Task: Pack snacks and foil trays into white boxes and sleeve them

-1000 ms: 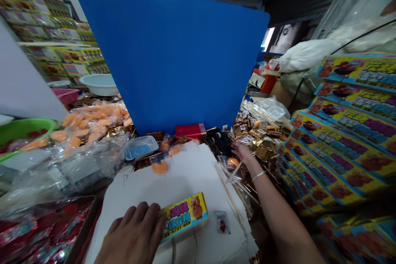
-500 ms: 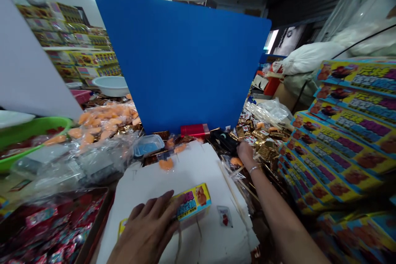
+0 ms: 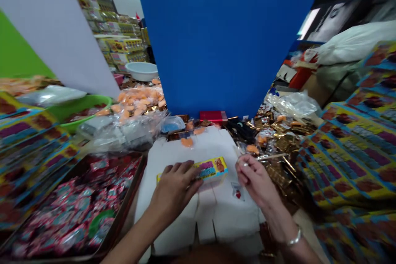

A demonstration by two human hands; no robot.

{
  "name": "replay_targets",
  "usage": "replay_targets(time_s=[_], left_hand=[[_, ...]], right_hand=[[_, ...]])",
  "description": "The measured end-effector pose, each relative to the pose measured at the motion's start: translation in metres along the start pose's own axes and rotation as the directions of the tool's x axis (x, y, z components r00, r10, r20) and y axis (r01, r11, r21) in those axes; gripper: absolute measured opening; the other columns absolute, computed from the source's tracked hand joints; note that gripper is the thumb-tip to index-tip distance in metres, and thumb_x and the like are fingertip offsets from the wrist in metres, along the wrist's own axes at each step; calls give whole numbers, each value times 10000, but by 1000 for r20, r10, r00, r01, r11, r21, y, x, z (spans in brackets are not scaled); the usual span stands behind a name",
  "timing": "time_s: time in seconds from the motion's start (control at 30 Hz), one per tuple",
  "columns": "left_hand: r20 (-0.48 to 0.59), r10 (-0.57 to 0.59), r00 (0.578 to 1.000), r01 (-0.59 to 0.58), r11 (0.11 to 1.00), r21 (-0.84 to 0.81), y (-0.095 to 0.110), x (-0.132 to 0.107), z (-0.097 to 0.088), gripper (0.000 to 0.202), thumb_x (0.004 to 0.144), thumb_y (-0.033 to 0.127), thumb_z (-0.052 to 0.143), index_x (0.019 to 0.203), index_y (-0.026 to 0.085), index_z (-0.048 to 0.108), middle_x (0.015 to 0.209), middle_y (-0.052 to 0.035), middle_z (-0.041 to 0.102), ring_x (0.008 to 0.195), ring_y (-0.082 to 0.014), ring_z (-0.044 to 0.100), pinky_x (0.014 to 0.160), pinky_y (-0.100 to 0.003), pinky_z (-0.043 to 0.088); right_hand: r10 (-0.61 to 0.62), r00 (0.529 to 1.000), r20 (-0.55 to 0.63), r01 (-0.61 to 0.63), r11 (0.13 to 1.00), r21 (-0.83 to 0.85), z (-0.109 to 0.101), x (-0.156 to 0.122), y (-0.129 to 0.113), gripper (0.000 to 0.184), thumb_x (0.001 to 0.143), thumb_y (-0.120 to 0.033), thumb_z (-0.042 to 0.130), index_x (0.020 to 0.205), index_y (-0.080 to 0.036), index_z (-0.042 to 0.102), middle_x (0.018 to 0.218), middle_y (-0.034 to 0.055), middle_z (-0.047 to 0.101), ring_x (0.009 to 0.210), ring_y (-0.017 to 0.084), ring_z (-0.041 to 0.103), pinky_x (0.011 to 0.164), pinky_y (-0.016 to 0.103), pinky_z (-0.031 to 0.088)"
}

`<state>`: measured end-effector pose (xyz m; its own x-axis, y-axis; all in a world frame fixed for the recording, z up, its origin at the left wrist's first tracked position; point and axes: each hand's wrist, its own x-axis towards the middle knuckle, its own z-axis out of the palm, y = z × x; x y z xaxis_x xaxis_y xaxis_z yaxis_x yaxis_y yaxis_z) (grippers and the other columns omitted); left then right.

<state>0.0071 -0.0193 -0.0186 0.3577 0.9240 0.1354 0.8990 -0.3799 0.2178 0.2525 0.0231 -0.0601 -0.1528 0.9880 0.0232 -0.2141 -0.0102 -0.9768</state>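
Stock crowds this shop: shelves of printed boxes stand far beyond the fingers, and a tall blue board rises straight ahead of them, perhaps placed as a plain backdrop. Below it, a stack of white cardboard sheets gives the hands a flat, pale place to work.

The yellow printed box lies on the sheets, directly under the left hand. The fingers of that hand are spread across its near side, which would keep it from sliding, but I cannot tell whether they grip it or only rest on it. The fingers of the right hand are drawn together at the tips, apparently pinching a thin stick that points away to the right.

A small sachet with a red mark lies just below those fingertips, within easy reach. Orange candy pieces sit at the far edge of the sheets, beyond the box. Gold foil packets are heaped right of the right hand, while a tray of red-wrapped sweets lies left of the left hand, so supplies sit on both sides.
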Motion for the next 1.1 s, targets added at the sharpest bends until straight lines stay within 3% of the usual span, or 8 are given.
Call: replay_targets(time_s=[0.1, 0.27, 0.37, 0.53, 0.7, 0.8, 0.87, 1.1], left_hand=[[-4, -40, 999, 39, 996, -85, 2, -2, -2, 237, 935, 398, 512, 1060, 213, 589, 1208, -76, 636, 1034, -277, 591, 851, -431, 417], [-6, -37, 999, 35, 982, -185, 1, -5, -7, 285, 849, 448, 632, 1016, 226, 569, 1161, -54, 647, 1038, -261, 585, 875, -406, 394], [1, -64, 998, 63, 977, -204, 4, 0, -7, 284, 852, 476, 610, 988, 230, 575, 1073, -36, 663, 990, -254, 591, 834, -392, 397], [-10, -186, 982, 186, 981, -55, 10, 18, -2, 114, 908, 243, 482, 841, 207, 566, 899, -39, 668, 902, -250, 607, 743, -362, 380], [80, -106, 991, 121, 968, -219, -1, 19, -7, 224, 877, 433, 564, 931, 215, 564, 906, -43, 667, 838, -233, 613, 675, -308, 384], [68, -149, 987, 159, 970, -182, -6, 16, -8, 143, 913, 351, 504, 938, 217, 549, 871, -39, 667, 815, -226, 619, 664, -301, 376], [70, -186, 980, 195, 968, -157, -6, 16, -7, 146, 951, 287, 408, 931, 217, 535, 846, -34, 672, 791, -220, 630, 661, -302, 380], [81, -123, 989, 111, 985, 132, 15, 19, 0, 450, 908, 485, 460, 1149, 111, 531, 1009, -167, 689, 947, -354, 644, 806, -451, 448]], right_hand=[[42, 998, 51, -50, 985, 164, 56, -33, 13, 453, 778, -416, 713, 1137, -247, 495, 646, -70, 548, 431, 70, 416, 420, 190, 355], [-86, 973, -212, 41, 978, -204, 95, -42, 33, 255, 820, -380, 665, 885, -208, 489, 627, -52, 568, 538, 107, 534, 520, 217, 438], [-140, 961, -241, 57, 945, -321, 95, -40, 38, 243, 821, -372, 653, 820, -215, 468, 616, -59, 542, 536, 111, 537, 512, 217, 430], [-86, 970, -227, 33, 973, -230, 93, -40, 41, 267, 833, -416, 638, 835, -226, 450, 680, -26, 626, 580, 144, 597, 540, 245, 487], [-144, 972, -185, 73, 937, -341, 94, -42, 37, 242, 864, -414, 605, 892, -223, 459, 710, -7, 663, 604, 154, 629, 555, 242, 486], [-164, 974, -156, 94, 920, -380, 93, -41, 39, 210, 875, -375, 584, 918, -226, 442, 718, -14, 664, 595, 143, 623, 556, 230, 473], [-189, 971, -144, 103, 881, -461, 91, -40, 43, 191, 873, -347, 577, 930, -227, 439, 679, -31, 647, 578, 140, 608, 550, 227, 448], [-300, 954, -24, 186, 651, -736, 71, -35, 34, 75, 795, -163, 546, 815, -219, 500, 620, -47, 547, 562, 136, 553, 568, 243, 422]])
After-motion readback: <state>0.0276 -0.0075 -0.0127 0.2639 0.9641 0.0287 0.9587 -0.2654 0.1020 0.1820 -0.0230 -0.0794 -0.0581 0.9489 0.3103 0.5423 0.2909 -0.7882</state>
